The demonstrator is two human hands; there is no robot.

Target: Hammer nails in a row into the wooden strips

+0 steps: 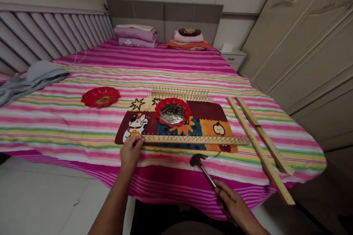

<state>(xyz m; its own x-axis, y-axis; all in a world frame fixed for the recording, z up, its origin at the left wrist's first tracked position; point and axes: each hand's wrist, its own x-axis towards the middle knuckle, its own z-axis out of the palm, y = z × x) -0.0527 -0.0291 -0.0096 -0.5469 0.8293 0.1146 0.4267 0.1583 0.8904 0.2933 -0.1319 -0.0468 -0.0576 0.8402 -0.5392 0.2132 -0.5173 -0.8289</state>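
Observation:
My left hand pinches the left end of a narrow wooden strip studded with a row of nails. The strip lies across the near part of a patterned mat. In my right hand is a claw hammer, its head pointing away from me, just short of the strip. A red scalloped bowl full of loose nails sits on the mat behind the strip. More wooden strips with upright nails stand at the mat's far edge.
Two long wooden strips lie at the right. A red plate rests at the left on the striped bedsheet. Grey clothing lies farther left. Folded bedding is stacked by the headboard; a wardrobe stands at the right.

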